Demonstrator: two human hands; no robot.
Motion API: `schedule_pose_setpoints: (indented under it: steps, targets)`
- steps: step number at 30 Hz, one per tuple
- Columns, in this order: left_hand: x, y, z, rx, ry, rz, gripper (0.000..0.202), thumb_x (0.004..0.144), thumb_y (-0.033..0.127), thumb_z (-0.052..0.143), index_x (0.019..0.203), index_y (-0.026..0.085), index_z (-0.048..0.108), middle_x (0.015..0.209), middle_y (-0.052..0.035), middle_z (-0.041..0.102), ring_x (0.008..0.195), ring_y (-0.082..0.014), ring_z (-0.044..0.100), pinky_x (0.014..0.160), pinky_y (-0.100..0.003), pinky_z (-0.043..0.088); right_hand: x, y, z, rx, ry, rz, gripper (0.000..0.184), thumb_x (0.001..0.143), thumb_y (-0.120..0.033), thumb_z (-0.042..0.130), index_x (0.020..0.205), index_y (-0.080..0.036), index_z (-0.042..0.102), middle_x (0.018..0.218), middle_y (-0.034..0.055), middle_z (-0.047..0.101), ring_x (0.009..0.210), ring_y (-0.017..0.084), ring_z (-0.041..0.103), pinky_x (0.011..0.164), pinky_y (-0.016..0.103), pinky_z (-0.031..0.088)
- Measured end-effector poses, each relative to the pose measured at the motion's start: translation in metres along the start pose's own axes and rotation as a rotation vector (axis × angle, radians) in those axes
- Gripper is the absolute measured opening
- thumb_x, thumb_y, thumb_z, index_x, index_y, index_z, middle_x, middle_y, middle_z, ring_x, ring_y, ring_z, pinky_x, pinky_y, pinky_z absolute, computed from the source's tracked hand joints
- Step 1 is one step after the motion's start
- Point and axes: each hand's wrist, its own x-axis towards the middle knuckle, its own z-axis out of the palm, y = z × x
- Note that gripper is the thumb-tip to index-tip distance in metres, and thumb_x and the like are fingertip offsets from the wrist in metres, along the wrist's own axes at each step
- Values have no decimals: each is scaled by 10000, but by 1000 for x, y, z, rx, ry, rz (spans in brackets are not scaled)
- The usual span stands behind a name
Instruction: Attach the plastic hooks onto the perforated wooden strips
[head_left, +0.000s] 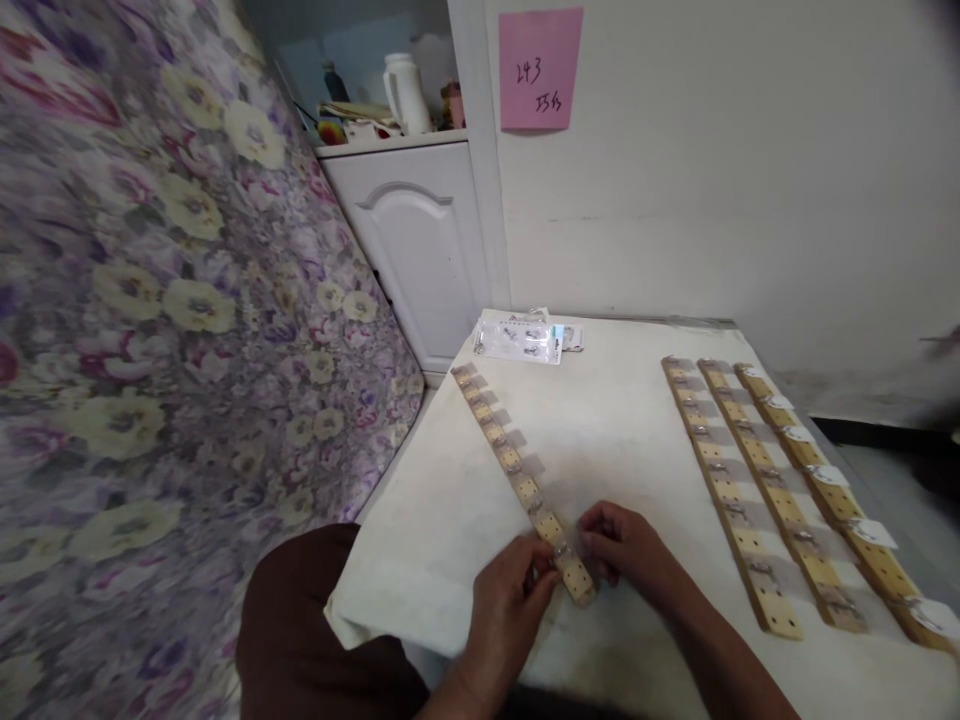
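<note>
A long tan cardboard strip (510, 460) with holes and small metal clips lies diagonally on the white table (615, 420). My left hand (510, 600) pinches the strip's near end from the left. My right hand (626, 550) has its fingers curled at the same end from the right, pressing on a small metal piece there. What the fingertips grip is too small to name.
Three similar strips (780, 490) lie side by side on the table's right part, some with white tags. A clear packet (521, 338) sits at the table's far edge. A floral cloth (150, 300) hangs left; a white cabinet (420, 240) stands behind.
</note>
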Motion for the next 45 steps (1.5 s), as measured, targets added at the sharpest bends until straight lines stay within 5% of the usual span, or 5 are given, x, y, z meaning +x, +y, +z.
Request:
schedule_pose_setpoints:
  steps: [45]
  targets:
    - [2, 1, 1, 48, 28, 6, 110, 826, 205, 551, 895, 235, 631, 779, 19, 652, 691, -128, 574, 648, -216, 419, 2, 3, 1, -56, 23, -1, 107, 713, -262, 545, 782, -196, 498, 449, -91, 516, 342, 77, 457, 370, 195, 356]
